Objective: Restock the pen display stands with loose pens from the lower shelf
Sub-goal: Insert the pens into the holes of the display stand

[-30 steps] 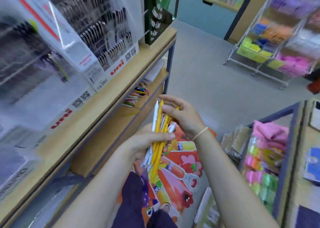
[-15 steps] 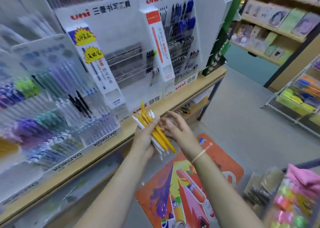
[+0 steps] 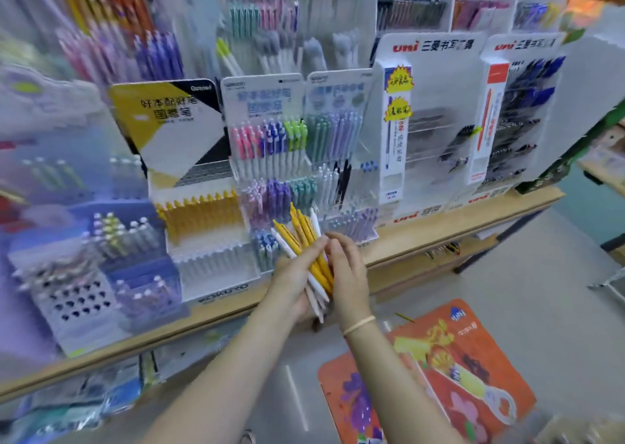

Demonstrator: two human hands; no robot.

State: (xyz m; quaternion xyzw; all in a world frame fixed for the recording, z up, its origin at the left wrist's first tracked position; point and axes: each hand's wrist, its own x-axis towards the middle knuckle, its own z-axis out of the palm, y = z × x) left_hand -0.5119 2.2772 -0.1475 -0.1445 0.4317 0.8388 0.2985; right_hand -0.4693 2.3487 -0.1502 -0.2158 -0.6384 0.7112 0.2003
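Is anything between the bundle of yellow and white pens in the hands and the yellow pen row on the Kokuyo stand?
Nothing visible blocks it. The left hand holds the pen bundle, with the right hand at its side, just right of the yellow pen row. Only open air lies between them; the row looks nearly full, though.

The red brand word "uni" stands on the white header card [image 3: 429,46] of one pen stand, followed by Chinese characters, and the same "uni" with characters is on the header [image 3: 522,45] of the stand next to it on the right. Red "uni" marks can be read also on the bottom fronts of these stands [image 3: 406,220], just above the shelf edge. On the clear base [image 3: 223,294] of the stand with yellow and white pens is written "KOKUYO"; the other printing is too blurred to read.
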